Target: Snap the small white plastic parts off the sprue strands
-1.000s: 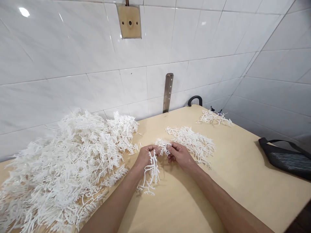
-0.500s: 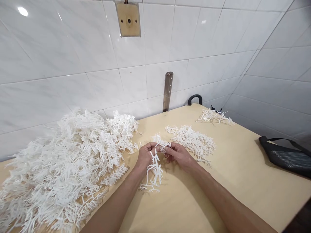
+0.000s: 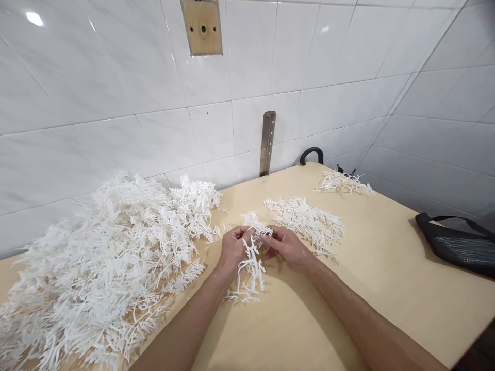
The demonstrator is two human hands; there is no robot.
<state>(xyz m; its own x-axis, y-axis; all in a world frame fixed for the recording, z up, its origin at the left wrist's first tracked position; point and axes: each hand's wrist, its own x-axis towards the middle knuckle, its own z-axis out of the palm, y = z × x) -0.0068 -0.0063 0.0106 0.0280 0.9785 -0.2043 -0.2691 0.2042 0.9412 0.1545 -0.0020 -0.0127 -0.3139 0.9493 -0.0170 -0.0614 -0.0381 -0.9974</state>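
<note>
My left hand (image 3: 234, 246) and my right hand (image 3: 284, 244) are close together over the table, fingers pinched on a white branched plastic piece (image 3: 253, 221). A larger white branching stem (image 3: 251, 265) hangs below my left fingers, its lower end near the tabletop. Which strand each fingertip grips is too fine to make out. Left of my hands rises a big heap of white branched pieces (image 3: 112, 257). A smaller pile of short white pieces (image 3: 309, 221) lies just beyond my right hand.
On the tan table (image 3: 386, 288), thin white stems (image 3: 342, 182) lie at the back right corner. A black bag with a strap (image 3: 456, 245) rests at the right edge. A metal bracket (image 3: 267, 144) and a black curved handle (image 3: 311, 154) stand by the tiled wall.
The hanging white stem has swung slightly to the right below my hands. Both hands keep their pinch in nearly the same place; the view has shifted slightly.
</note>
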